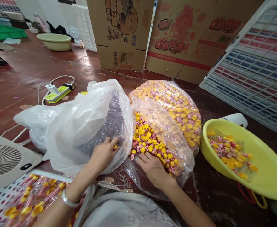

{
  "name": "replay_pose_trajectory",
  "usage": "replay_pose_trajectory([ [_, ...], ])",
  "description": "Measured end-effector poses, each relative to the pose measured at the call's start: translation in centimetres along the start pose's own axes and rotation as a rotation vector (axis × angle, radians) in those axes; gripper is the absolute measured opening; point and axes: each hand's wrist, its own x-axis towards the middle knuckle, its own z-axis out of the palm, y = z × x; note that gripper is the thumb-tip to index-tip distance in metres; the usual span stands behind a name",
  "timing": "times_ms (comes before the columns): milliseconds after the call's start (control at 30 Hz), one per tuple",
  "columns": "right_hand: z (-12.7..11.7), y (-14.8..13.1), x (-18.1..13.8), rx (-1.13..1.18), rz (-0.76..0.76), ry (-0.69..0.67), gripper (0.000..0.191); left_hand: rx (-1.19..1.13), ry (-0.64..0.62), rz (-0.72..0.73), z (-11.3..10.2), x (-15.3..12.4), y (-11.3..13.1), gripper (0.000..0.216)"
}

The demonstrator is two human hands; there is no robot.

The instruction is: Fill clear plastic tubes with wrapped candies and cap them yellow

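My left hand (103,153) reaches into a large white plastic bag (67,126) that holds clear plastic tubes; its fingers are curled around a small yellow piece at the bag's mouth. My right hand (152,168) rests on the edge of a clear bag (162,138) full of small yellow caps and red-and-white wrapped candies, fingers bent and pinching among them. A silver bangle (67,200) sits on my left wrist.
A yellow-green basin (266,170) with some caps and candies stands at the right. A white fan (6,160) is at the left, a gridded tray (1,195) with filled packets below it. Cardboard boxes (121,31), a white grid rack (256,63) and a power strip (56,91) lie behind.
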Motion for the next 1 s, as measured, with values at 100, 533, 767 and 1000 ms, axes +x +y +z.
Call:
replay_pose_trajectory([
  [100,0.0,0.1,-0.1,0.149,0.028,0.172,0.010,-0.299,0.035,0.025,-0.4,-2.6,-0.2,0.042],
  [533,-6.0,-2.7,1.2,0.911,0.191,0.393,0.013,-1.009,-0.222,0.113,-0.4,-7.5,4.1,0.027],
  [767,-3.7,-3.6,0.4,0.423,-0.073,0.440,0.066,-1.525,-0.259,0.017,0.3,-6.8,5.9,0.031],
  [1000,-3.6,-2.8,0.1,0.318,-0.058,0.325,0.073,-1.381,-0.369,0.016,0.3,-5.9,4.9,0.024],
])
